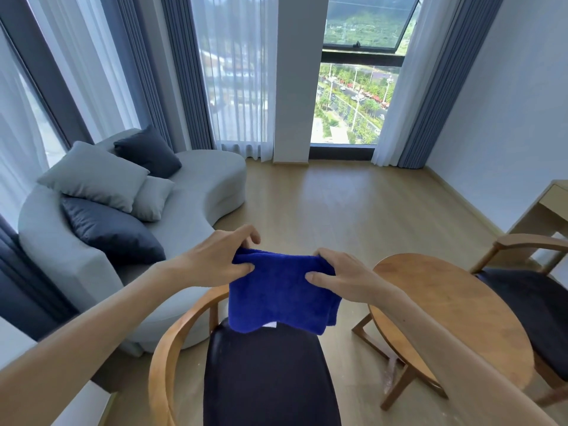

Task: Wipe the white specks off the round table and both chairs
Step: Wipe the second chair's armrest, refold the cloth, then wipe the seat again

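Observation:
A folded blue cloth [281, 295] hangs in the air between both hands. My left hand [215, 259] pinches its upper left corner and my right hand [341, 276] pinches its upper right corner. Right below the cloth stands a wooden armchair [163, 358] with a dark seat [264, 373]. The round wooden table [445, 305] is to the right, partly behind my right forearm. Beyond the table is a second wooden chair [522, 241] with a dark seat [534, 309]. No white specks can be made out on these surfaces.
A curved grey sofa [196, 192] with several cushions fills the left side. Tall windows with blue and sheer curtains [239, 87] line the back. A light wooden desk [550, 204] stands at the far right. Wood flooring [353, 204] lies open between sofa and table.

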A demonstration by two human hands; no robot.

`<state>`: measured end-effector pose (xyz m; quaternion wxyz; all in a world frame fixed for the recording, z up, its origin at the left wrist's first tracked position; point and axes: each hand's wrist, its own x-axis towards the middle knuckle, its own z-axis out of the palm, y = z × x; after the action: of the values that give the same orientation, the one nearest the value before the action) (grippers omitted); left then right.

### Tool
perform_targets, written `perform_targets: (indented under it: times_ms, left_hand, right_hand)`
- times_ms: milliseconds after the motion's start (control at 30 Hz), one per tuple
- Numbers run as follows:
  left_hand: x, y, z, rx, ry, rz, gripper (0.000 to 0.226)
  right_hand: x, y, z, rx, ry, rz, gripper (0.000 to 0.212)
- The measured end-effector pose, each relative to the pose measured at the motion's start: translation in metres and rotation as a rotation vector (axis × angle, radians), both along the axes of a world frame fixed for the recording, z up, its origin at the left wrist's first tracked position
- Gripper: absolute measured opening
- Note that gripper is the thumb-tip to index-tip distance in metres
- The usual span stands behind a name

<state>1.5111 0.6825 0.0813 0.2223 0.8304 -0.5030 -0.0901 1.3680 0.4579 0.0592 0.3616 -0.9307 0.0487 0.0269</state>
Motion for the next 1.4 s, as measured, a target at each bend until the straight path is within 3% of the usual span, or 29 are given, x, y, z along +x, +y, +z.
perform_targets:
  times_ms: [200, 333, 433, 500, 667, 733, 767, 833, 900, 1000, 1067, 1133, 1167, 1300, 1400]
  left_hand:
    - [-0.016, -0.014, -0.018, 0.074, -0.024, 0.106, 0.01]
    - [-0.017, -0.013, -0.023, 0.074, -0.209, 0.111, 0.037]
    - [-0.025, -0.022, -0.021, 0.146, -0.234, 0.271, 0.037]
    - [-0.035, -0.034, -0.019, 0.144, -0.038, 0.401, 0.027]
    - [-0.05, -0.045, -0.002, -0.194, 1.06, 0.672, 0.027]
    - [-0.05, -0.04, 0.003, -0.3, 1.259, 0.659, 0.025]
    - [-0.049, -0.037, 0.004, -0.322, 1.3, 0.632, 0.024]
    - [-0.049, -0.032, 0.006, -0.326, 1.284, 0.546, 0.024]
    - [-0.045, -0.029, 0.003, -0.32, 1.146, 0.452, 0.021]
    - [-0.037, -0.023, -0.005, -0.255, 0.678, 0.389, 0.018]
    - [-0.034, -0.021, -0.015, -0.22, 0.454, 0.3, 0.047]
    - [-0.039, -0.022, -0.025, -0.235, 0.523, 0.15, 0.072]
    - [-0.043, -0.025, -0.029, -0.277, 0.605, 0.123, 0.074]
    - [-0.054, -0.037, -0.039, -0.475, 0.772, 0.224, 0.05]
    - [-0.059, -0.039, -0.057, -0.54, 0.893, 0.34, 0.04]
  right_hand:
    - [0.012, 0.014, -0.001, -0.004, -0.01, -0.171, 0.023]
    - [0.013, 0.019, 0.003, 0.075, -0.015, -0.236, 0.014]
    - [0.017, 0.029, 0.002, 0.053, -0.009, -0.302, 0.02]
    - [0.023, 0.039, -0.001, 0.057, -0.013, -0.355, 0.024]
    - [0.023, 0.058, 0.008, 0.376, -0.027, -0.314, 0.025]
    - [0.018, 0.055, 0.01, 0.373, -0.014, -0.211, 0.02]
    - [0.017, 0.051, 0.008, 0.322, -0.002, -0.172, 0.032]
    - [0.017, 0.042, 0.006, 0.237, -0.027, -0.159, 0.049]
    - [0.015, 0.032, 0.009, 0.266, -0.106, -0.175, 0.045]
    - [0.011, 0.02, 0.014, 0.379, -0.169, -0.127, 0.035]
    - [0.01, 0.016, 0.017, 0.446, -0.186, -0.076, 0.034]
    - [0.009, 0.015, 0.018, 0.507, -0.188, -0.057, 0.033]
    - [0.009, 0.013, 0.017, 0.553, -0.189, -0.063, 0.032]
    - [0.006, 0.01, -0.004, 0.85, -0.198, -0.115, 0.032]
    - [0.006, 0.01, -0.041, 1.082, -0.077, -0.12, 0.082]
